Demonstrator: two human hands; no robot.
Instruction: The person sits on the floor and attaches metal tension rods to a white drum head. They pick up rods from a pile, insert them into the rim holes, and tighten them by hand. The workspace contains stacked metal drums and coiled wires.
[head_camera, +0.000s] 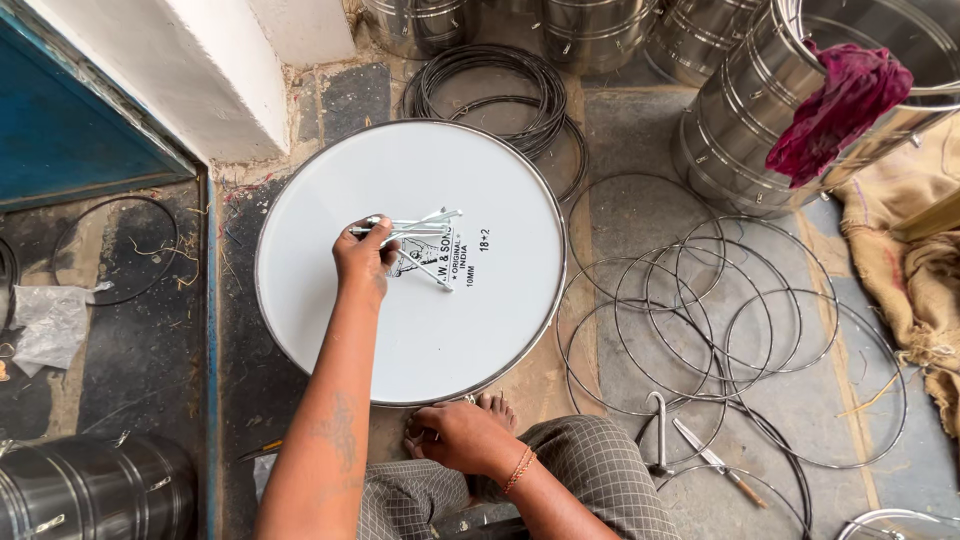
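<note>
Your arms are bare to above the elbow — no sleeves show. A faint tattoo (338, 432) marks your left forearm, and thin orange-gold bangles (519, 470) ring your right wrist. You wear a grey checked cloth (590, 470) over your legs — feet bare.

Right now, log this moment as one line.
left hand: holds rods over drumhead | right hand: at drumhead's near rim, by foot | pliers on floor
</note>
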